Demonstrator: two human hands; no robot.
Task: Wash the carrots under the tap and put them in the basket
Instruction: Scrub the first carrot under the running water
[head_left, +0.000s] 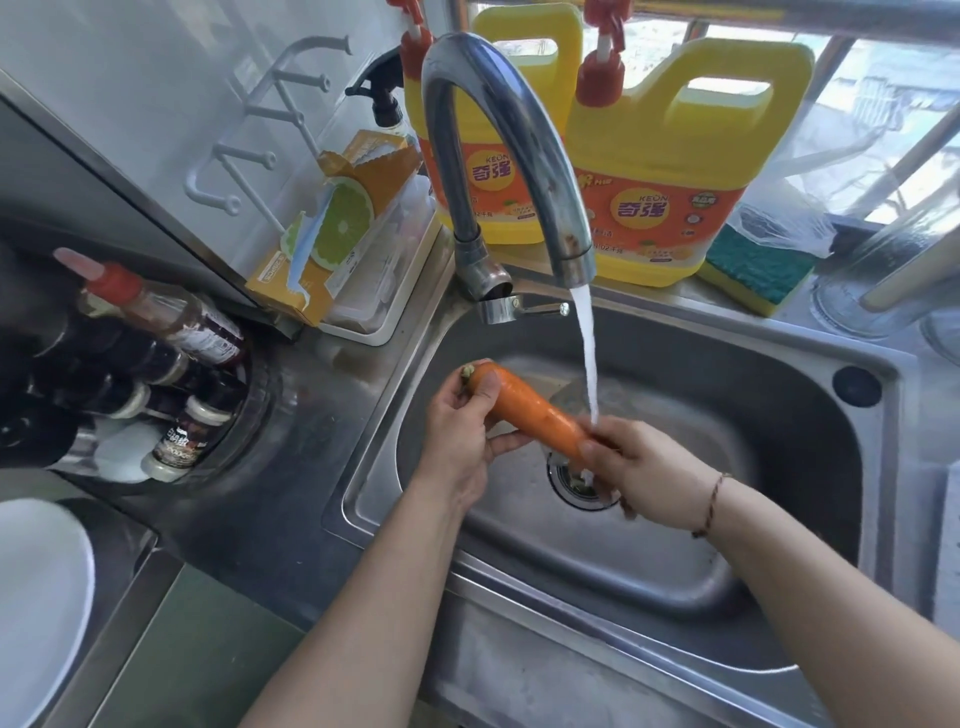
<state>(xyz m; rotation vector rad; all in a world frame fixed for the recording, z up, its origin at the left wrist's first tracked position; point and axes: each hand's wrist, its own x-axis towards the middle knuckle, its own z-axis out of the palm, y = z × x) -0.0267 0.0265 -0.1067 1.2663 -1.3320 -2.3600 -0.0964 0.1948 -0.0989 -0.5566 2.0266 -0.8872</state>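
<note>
- I count several dark spice bottles (171, 364) at far left; their labels are too small to read.
- My left hand (460, 441) grasps the one carrot (530, 410) at its stem end.
- One tap (511, 156) runs onto the carrot's tip, over the sink (727, 587), whose basin is open around it.
- My right hand (649, 473) grips that tip.
- Two yellow jugs (680, 171) read "KEON".

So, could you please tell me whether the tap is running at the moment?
On: a white stream of water falls from the tap spout onto the carrot.
</note>
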